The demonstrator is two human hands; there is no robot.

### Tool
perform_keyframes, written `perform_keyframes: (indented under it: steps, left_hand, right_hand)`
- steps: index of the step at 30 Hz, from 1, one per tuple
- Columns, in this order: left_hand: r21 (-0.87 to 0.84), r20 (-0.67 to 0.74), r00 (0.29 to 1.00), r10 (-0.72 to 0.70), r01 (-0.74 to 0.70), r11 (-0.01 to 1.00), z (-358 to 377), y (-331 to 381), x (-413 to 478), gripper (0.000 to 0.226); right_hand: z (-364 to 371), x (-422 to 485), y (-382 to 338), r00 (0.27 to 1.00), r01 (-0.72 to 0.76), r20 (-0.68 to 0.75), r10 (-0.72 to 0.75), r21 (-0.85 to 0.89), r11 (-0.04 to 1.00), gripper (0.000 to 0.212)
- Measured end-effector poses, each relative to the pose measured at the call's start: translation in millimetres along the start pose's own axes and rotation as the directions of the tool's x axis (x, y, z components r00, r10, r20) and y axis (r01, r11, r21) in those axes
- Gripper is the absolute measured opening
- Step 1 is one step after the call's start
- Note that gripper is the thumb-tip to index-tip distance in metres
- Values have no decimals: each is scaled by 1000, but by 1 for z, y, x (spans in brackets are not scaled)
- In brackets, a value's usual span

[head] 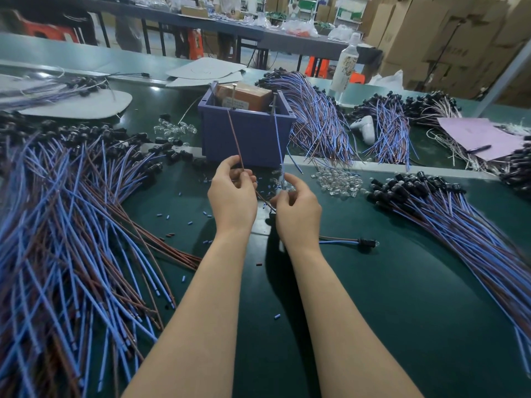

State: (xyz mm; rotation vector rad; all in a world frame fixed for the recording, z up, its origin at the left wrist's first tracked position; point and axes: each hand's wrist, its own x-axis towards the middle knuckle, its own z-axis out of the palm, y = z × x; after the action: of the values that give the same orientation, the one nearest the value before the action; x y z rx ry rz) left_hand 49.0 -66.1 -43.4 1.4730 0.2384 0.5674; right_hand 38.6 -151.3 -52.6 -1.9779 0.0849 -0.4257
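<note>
Left hand (232, 196) pinches the brown wire (234, 136) between thumb and fingertips. Just beside it, the right hand (296, 205) grips the blue wire (278, 139). Both wires run lengthwise up and away from the fingers, roughly parallel, to the rim of the blue bin (253, 142). The bin holds a cardboard box (244, 96) and upright metal pins (275, 104).

Nothing legible from here: the white label (234, 104) on the brown box (247, 94) is blurred, and so is the print on the far bottle (344, 67).
</note>
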Motion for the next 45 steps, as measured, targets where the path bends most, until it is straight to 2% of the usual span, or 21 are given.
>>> perform_keyframes:
  steps: [19, 40, 43, 45]
  left_hand:
    - [18, 33, 998, 51, -51, 999, 3, -4, 5, 31]
    - [18, 35, 999, 23, -24, 1000, 2, -3, 5, 31]
    - [28, 66, 997, -29, 27, 999, 2, -3, 5, 25]
    - [54, 154, 983, -102, 94, 994, 0, -2, 4, 16]
  right_hand:
    - [-2, -2, -3, 1000, 17, 13, -17, 11, 1000, 36]
    - [-3, -2, -2, 999, 49, 9, -49, -6, 999, 35]
    - [-4, -1, -4, 999, 33, 18, -33, -27, 999, 28]
    - [-6, 0, -8, 992, 62, 116, -54, -73, 995, 24]
